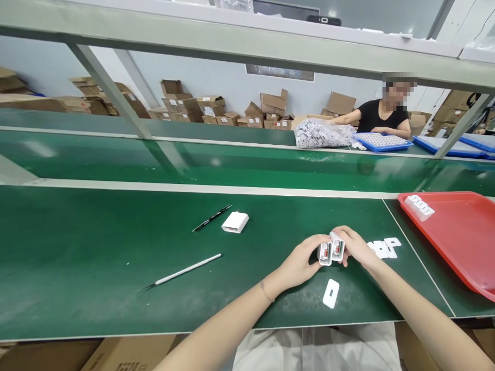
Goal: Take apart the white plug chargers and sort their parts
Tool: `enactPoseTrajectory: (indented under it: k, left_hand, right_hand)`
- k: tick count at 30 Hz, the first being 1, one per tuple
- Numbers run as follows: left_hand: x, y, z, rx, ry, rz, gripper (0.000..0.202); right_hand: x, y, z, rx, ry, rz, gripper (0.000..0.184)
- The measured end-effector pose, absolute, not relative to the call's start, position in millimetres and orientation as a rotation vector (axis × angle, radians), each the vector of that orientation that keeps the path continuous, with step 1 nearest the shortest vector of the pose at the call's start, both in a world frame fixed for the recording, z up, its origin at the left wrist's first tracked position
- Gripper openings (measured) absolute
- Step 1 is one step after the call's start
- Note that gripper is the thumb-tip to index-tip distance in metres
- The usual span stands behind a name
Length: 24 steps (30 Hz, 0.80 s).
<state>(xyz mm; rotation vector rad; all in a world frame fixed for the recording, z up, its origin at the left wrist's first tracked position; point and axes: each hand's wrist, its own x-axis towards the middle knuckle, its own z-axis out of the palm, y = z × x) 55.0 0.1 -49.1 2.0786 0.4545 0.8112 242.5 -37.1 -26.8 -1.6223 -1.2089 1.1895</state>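
Observation:
My left hand [305,260] grips a white plastic charger housing [325,254], its open end facing me with red and metal parts inside. Pressed side by side with it is a second white charger housing [337,248], held in my right hand [356,247]. On the bench just below my hands lies a white end plate [331,293] with a small rectangular slot. Several more white plates [382,248] are spread beside my right hand, partly behind it. Farther left another white charger housing [235,222] rests on the green mat.
A black tweezer-like tool [212,218] and a thin white pointed stick [188,269] lie to the left. At right stands a red tray [456,242] with several white pieces in its corner. Across the bench a co-worker [382,116] sits by a plastic bag [323,133] and a blue tray [382,141].

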Motion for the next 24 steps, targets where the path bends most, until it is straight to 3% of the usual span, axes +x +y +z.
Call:
enactPoseTrajectory:
  k: [5, 13, 18, 24]
  left_hand:
    - [55.3, -0.4, -46.8, 2.057, 0.483, 0.803, 0.044]
    - [56.9, 4.5, -52.2, 2.136, 0.544, 0.798, 0.064]
    - [58.9, 7.3, -57.1, 2.124, 0.542, 0.773, 0.065]
    - [57.2, 7.9, -57.5, 2.195, 0.541, 0.843, 0.068]
  right_hand:
    - [246.9, -35.7, -23.4, -1.643, -1.313, 1.0, 0.02]
    - [268.4, -54.4, -18.5, -1.44, -1.515, 1.159, 0.047]
    - [256.1, -103.3, -3.6, -1.52, -1.867, 0.588, 0.025]
    - [227.0, -132.2, -21.8, -1.286, -2.621, 0.112, 0.02]
